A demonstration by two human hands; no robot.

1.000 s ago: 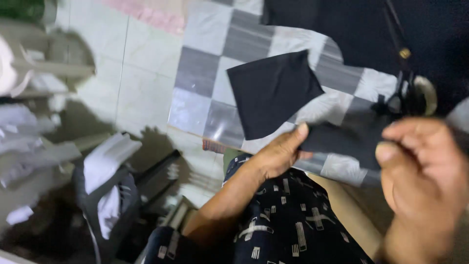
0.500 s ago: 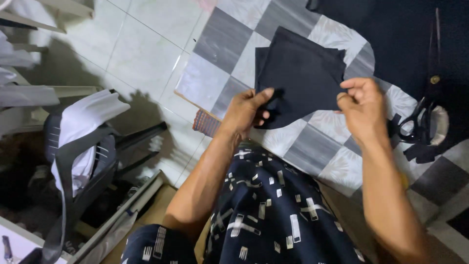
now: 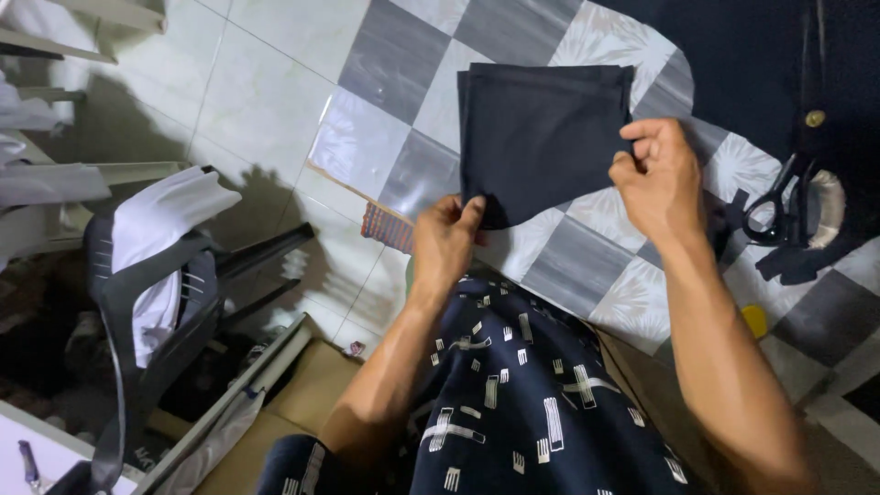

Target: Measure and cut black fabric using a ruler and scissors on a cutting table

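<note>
Two hands hold one folded piece of black cloth [image 3: 541, 137] flat on the grey-and-white checked tablecloth [image 3: 385, 55]. It is a neat, nearly square stack of layers, matt and dark, its edges lined up along the top and left side. The left hand [image 3: 446, 240] pinches the lower left corner between thumb and fingertips, and the right hand [image 3: 658, 179] pinches the right edge near its upper corner with fingers curled tight; gripping two far-apart points like this probably keeps the layers squared and stops them sliding on the slick covering. How many layers are in the stack I cannot tell from this angle.

Right of the cloth, a pair of black-handled scissors [image 3: 779, 206] lies on the table, well apart from the right hand, with a larger spread of dark fabric [image 3: 733, 55] behind it. Below the forearms, the person's lap shows dark clothing with a white pattern [image 3: 513, 403]. Off to the left, on the tiled floor, stands a dark plastic chair [image 3: 165, 312] with white cloth [image 3: 160, 229] draped over it.
</note>
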